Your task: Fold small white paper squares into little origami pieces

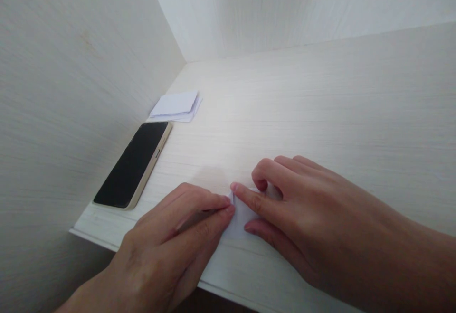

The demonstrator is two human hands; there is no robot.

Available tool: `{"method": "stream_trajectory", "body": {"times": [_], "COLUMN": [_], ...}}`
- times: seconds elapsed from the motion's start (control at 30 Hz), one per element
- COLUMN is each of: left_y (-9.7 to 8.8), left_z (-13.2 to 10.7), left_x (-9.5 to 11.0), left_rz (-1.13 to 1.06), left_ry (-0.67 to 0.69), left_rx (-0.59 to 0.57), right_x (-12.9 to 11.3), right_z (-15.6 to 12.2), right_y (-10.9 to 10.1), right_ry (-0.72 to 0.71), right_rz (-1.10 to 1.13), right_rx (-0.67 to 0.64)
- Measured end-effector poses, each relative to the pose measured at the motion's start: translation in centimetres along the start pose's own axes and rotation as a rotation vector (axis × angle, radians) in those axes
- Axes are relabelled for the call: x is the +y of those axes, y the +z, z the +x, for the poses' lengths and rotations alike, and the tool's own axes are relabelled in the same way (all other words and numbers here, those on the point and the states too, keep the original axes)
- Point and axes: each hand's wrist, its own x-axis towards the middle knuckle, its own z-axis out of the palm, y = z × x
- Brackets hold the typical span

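A small piece of folded white paper (241, 215) lies on the white surface close to its front edge, partly covered by my fingers. At its left side, the thumb and forefinger of my left hand (174, 241) pinch the paper. My right hand (302, 208) rests over the right part, its forefinger stretched across the top of the paper beside the left fingertips. The right thumb is spread apart from that forefinger and touches down near the paper's lower right. The other right fingers are curled at the far side.
A phone (133, 163) with a dark screen and beige case lies at the left, along the side panel (78, 66). Behind it sits a small stack of white paper pieces (176, 103). A pale back panel (285, 9) closes off the far side of the wood-grained surface (320, 109).
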Motion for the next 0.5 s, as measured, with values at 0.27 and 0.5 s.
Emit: {"method": "stream_trajectory", "body": {"times": [0.27,0.5], "left_y": [-0.4,-0.26], "left_z": [0.28,0.62], "left_x": [0.36,0.09], "left_rz": [0.019,-0.043], "left_ry": [0.046,0.051], "left_rx": [0.039,0.011], "right_x": [-0.21,-0.15], "right_z": [0.08,0.13], "right_y": [0.09,0.1], "right_ry": [0.011,-0.007], "right_rz": [0.008,0.008], "right_rx": [0.022,0.029]}}
